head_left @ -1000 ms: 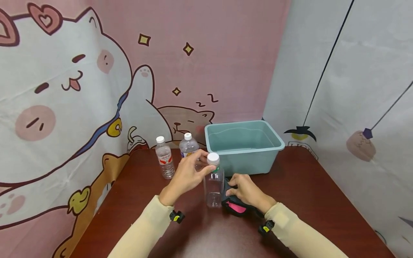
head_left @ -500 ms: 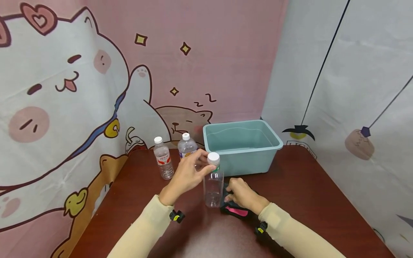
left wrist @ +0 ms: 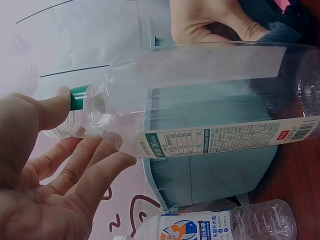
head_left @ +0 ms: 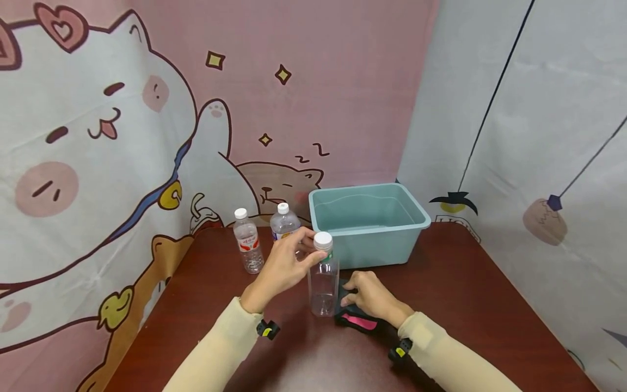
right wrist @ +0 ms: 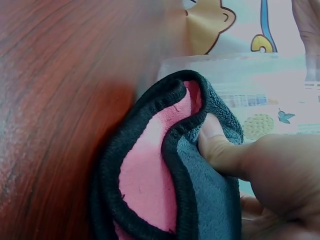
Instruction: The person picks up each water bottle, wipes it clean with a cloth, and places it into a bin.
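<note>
A clear plastic bottle [head_left: 323,286] with a white cap stands upright on the table. My left hand [head_left: 288,262] holds it at the neck, thumb on the green band and fingers on the other side, as the left wrist view shows. Right beside the bottle lies a folded cloth [head_left: 360,322], dark grey outside, pink inside, with black edging. My right hand [head_left: 374,298] grips this cloth, the thumb [right wrist: 215,140] pressing into its grey side near a fold. The palm hides part of the cloth in the head view.
Behind the hands stands a light teal plastic bin [head_left: 369,245]. Two more clear bottles are at the back left: one with a red-and-white label [head_left: 249,245], another with a blue-and-white label [left wrist: 195,226], partly behind my left hand. Printed curtains border the brown table [head_left: 470,305].
My right hand and the cloth have shifted slightly toward me, and the cloth sits a little lower beside the bottle. The left hand and the bottle have stayed in place.
</note>
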Available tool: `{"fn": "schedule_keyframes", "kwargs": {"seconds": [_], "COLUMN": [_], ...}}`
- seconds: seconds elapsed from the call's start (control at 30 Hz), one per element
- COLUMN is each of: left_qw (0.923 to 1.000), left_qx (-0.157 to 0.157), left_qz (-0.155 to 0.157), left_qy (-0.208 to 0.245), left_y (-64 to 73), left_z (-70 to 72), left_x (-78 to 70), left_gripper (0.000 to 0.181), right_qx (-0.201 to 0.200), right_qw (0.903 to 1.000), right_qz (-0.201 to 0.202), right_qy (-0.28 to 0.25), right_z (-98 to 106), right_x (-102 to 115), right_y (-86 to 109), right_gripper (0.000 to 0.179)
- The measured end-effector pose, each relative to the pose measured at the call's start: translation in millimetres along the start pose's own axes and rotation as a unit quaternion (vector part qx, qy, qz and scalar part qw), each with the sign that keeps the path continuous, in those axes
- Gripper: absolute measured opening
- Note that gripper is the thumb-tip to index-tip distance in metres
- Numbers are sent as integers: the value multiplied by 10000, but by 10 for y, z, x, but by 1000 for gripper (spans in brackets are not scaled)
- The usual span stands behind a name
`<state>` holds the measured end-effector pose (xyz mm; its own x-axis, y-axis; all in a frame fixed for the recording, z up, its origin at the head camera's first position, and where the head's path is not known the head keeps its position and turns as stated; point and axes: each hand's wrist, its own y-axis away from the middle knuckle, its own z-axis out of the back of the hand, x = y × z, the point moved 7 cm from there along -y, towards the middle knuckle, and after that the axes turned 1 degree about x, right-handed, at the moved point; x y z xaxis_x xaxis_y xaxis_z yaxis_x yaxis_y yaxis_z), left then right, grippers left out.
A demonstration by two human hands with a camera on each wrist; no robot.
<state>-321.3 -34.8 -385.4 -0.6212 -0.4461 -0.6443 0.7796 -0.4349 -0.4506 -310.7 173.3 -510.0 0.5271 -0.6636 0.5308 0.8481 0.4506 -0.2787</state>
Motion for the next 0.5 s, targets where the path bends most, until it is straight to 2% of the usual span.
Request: {"fn": "schedule_keyframes", "kwargs": {"seconds": [0.23, 0.5], "left_qw": [10000, 9998], "left_qx": [32, 84], "left_qz": [33, 50], "left_qy": [61, 180], "left_y": [-1, 6], "left_z": [5, 5], "left_x": [36, 56], "left_gripper": [37, 38], "right_qx": [-209, -492], "right_qw": [9989, 9953], "right_qz": [-89, -443], "right_qy": [-413, -710], "right_z": [112, 352], "right_x": [-6, 71], "right_y": [-21, -75], "right_gripper": [27, 31]}}
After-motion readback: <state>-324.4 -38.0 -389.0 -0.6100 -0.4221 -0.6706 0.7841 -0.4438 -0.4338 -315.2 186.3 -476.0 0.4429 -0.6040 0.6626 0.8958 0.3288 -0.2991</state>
